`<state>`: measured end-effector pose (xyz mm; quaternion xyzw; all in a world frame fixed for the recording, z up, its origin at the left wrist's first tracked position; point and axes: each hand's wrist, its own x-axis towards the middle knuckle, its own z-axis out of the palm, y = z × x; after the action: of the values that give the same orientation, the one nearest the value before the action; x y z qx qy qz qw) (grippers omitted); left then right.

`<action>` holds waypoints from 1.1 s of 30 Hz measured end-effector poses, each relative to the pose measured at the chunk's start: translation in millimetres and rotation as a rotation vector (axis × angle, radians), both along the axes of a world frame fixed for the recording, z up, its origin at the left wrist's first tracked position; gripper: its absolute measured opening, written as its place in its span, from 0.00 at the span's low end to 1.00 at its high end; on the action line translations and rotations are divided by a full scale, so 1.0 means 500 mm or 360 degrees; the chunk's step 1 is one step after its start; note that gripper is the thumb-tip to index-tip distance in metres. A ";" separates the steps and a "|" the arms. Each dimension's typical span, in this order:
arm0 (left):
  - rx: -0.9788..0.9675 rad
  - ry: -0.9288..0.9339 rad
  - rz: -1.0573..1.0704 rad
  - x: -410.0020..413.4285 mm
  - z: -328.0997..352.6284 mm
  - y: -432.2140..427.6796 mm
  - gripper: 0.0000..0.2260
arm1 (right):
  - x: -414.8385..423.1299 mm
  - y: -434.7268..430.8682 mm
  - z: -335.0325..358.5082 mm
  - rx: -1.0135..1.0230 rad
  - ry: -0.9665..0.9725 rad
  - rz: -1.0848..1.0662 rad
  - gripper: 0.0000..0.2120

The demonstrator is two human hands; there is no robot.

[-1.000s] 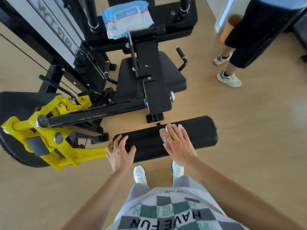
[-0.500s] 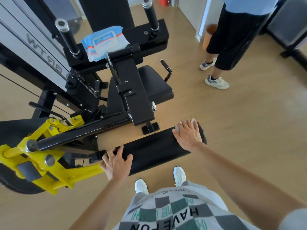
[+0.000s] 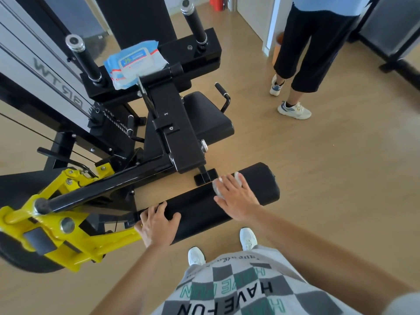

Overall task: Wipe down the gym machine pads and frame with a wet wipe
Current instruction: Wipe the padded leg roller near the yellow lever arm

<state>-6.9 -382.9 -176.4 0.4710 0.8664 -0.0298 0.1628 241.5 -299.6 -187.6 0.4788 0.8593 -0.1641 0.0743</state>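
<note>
right hand slid left on pad | wipe pack, bystander beyond

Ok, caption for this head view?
Right hand presses white wet wipe on black cylindrical roller pad; left hand grips its end.

Gym floor, no doubt about it: a weight machine fills the view.
There's a black cylindrical roller pad out on a yellow steel lever arm, a black padded seat behind it and black grip posts with chrome caps. Pale wood-plank floor underfoot, another dark machine frame in the far corner.
</note>
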 end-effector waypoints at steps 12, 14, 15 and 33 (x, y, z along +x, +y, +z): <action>-0.0007 0.0030 -0.0025 -0.009 0.003 0.004 0.23 | 0.106 0.062 -0.011 -0.0075 -0.0129 -0.0639 0.34; 0.0006 0.0025 -0.0038 -0.010 0.003 0.001 0.24 | 0.081 0.048 -0.009 -0.0091 -0.0079 -0.0530 0.34; 0.0015 0.0022 -0.0042 -0.011 0.002 0.000 0.24 | 0.068 0.040 -0.008 -0.0094 -0.0050 -0.0474 0.34; 0.0490 -0.0252 0.0327 -0.062 -0.018 -0.064 0.24 | 0.067 -0.065 -0.013 0.0105 0.0225 -0.0088 0.31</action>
<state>-38.0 -415.1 -185.2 0.4004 0.8887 0.1569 0.1588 275.0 -332.3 -194.1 0.4916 0.8538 -0.1711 -0.0069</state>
